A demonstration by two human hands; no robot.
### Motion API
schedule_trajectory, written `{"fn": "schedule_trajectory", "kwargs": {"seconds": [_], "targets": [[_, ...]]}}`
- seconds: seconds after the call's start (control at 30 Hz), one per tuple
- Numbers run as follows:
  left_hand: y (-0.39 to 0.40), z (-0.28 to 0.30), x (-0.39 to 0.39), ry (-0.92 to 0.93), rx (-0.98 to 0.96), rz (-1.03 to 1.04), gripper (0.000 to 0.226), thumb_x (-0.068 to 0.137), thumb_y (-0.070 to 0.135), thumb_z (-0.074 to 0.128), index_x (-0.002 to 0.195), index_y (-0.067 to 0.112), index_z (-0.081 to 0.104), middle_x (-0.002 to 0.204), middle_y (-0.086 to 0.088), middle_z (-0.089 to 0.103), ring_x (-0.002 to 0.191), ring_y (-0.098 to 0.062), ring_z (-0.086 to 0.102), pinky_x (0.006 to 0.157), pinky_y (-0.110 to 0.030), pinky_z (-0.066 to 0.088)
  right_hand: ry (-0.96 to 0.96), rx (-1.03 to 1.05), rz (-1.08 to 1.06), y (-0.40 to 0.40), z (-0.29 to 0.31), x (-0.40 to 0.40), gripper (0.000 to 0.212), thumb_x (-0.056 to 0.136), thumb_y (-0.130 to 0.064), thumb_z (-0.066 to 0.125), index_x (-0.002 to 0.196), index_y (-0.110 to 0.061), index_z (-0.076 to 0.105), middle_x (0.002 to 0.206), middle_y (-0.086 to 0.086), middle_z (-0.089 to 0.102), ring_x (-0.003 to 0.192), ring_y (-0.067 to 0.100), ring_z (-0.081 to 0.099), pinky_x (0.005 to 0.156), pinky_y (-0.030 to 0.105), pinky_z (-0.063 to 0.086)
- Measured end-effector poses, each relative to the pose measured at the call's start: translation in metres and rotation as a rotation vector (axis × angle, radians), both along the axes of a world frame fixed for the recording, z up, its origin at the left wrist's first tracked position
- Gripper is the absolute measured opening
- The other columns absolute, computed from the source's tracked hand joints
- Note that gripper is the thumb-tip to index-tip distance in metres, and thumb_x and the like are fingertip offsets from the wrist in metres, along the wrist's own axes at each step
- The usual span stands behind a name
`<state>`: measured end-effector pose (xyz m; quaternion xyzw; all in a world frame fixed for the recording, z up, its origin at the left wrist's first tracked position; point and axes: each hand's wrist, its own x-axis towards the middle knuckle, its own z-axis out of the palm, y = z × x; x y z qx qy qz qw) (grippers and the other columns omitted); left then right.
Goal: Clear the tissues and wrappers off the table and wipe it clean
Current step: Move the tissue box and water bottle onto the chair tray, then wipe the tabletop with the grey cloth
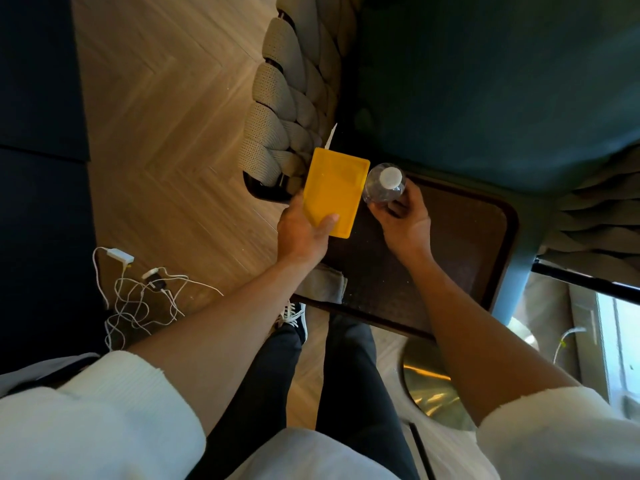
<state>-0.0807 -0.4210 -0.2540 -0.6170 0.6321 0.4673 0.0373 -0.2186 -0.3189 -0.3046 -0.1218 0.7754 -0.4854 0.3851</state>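
Two bare hands work above a dark brown surface (450,258) with rounded corners and a reddish rim. The left hand (302,233) has a yellow tray (334,190) in its grip, thumb lying across the tray's near corner and fingers curled beneath its left edge. The tray is rectangular with a low raised rim, it is held tilted over the surface's left side, and nothing can be seen lying in it. A thin white strip (330,137) pokes up past the tray's far edge; what it is cannot be told. The right hand (403,216) has its grip closed round a clear plastic bottle (382,188) with a white cap, seen from above, just beside the tray's right edge. The bottle's contents cannot be made out, and no label or writing can be read on it or on the tray. A pale folded cloth (327,282) lies at the surface's near left edge, partly under the left wrist. No tissues or wrappers show on the visible part of the surface. Beyond it stands a woven grey chair (277,133) and a teal seat (485,81). White cables and chargers (138,292) lie tangled on the herringbone wood floor (166,116). A brass-coloured round base (429,386) sits below the surface.
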Motion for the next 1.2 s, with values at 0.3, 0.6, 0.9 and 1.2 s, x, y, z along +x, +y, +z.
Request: {"fn": "schedule_trajectory", "kwargs": {"seconds": [0.3,0.6,0.9,1.2], "targets": [[-0.003,0.003,0.006,0.073,-0.013,-0.031,0.069,0.084,0.043,0.068,0.142,0.019,0.038,0.129,-0.001,0.054,0.116,-0.019,0.053,0.090,-0.032,0.046,-0.035,0.047,-0.029,0.001,0.004,0.004,0.065,0.083,-0.009,0.074,0.139,-0.017,0.042,0.121,-0.009,0.056,0.102,-0.002,0.058,0.084,0.009,0.049],[0.014,-0.001,0.062,-0.016,0.118,0.097,0.047,0.099,0.049,0.038,0.128,0.015,0.052,0.113,-0.004,0.058,0.107,-0.019,0.055,0.081,-0.026,0.041,-0.197,0.412,0.129,0.038,-0.002,0.067,0.042,0.089,-0.030,0.068,0.127,-0.016,0.055,0.103,-0.002,0.064,0.088,0.008,0.062,0.064,0.010,0.044],[0.007,-0.047,0.099,-0.207,-0.015,-0.802,0.069,0.088,0.035,0.065,0.146,0.015,0.033,0.143,-0.008,0.036,0.128,-0.023,0.040,0.103,-0.039,0.043,-0.107,0.598,0.234,0.051,-0.015,0.137,0.045,0.084,-0.028,0.071,0.124,-0.017,0.052,0.110,0.007,0.060,0.096,0.024,0.060,0.083,0.039,0.053],[0.007,-0.058,0.091,-0.275,-0.124,-1.059,0.028,0.082,0.023,0.069,0.108,0.014,0.060,0.110,-0.007,0.055,0.107,-0.026,0.050,0.078,-0.031,0.044,-0.230,0.416,-0.045,0.048,-0.001,0.158,0.013,0.083,-0.020,0.068,0.076,-0.025,0.058,0.080,0.000,0.063,0.073,0.017,0.060,0.066,0.027,0.050]]}}
